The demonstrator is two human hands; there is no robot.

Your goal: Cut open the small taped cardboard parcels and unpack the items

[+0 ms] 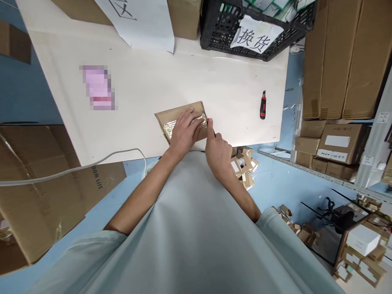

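A flat brown cardboard box (194, 107) with shiny clear tape across it lies at the front edge of the white table, slightly turned. My left hand (183, 131) rests on top of the box, fingers stretched out over the cardboard and tape. My right hand (218, 153) is closed around a red and black utility knife (208, 120), mostly hidden in the fist. The knife's front end is at the right edge of the box; its blade cannot be made out. A second red and black utility knife (263, 105) lies on the table farther right.
A black plastic crate (214, 34) with a paper label stands at the back of the white table (137, 85). A blurred pink item (98, 87) lies at left. A white cable (116, 152) crosses the front left. Large cartons (337, 61) fill a rack at right.
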